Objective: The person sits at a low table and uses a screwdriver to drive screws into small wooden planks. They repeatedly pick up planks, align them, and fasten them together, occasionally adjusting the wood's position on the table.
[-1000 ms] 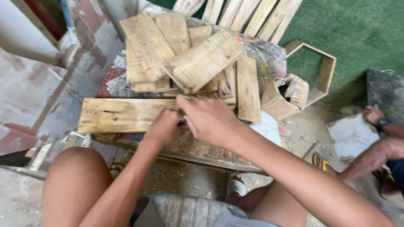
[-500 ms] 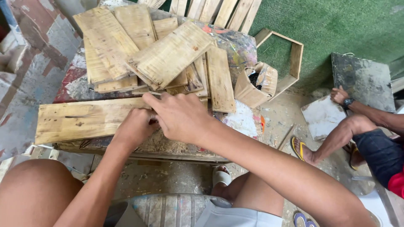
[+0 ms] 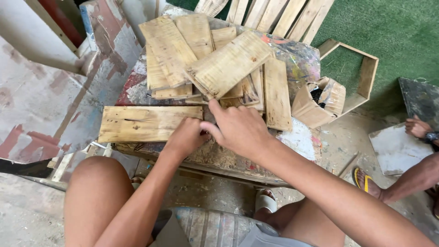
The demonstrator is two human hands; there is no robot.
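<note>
Head view: the left hand point(image 3: 185, 137) grips the right end of a long wooden plank point(image 3: 148, 123) lying flat at the front of the paint-stained tabletop point(image 3: 299, 59). The right hand point(image 3: 240, 130) lies beside it, fingers curled; whether it grips anything cannot be told. Behind them sits a pile of short boards point(image 3: 215, 59). A hexagonal wooden frame point(image 3: 366, 73) rests on the green mat point(image 3: 393, 32).

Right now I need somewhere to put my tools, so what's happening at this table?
A seated person has both hands at the right end of a long wooden plank lying on the paint-stained table: the left hand rests on it, the right hand beside. Behind them sits a loose pile of planks. Another person's hand touches a grey slab on the floor.
</note>
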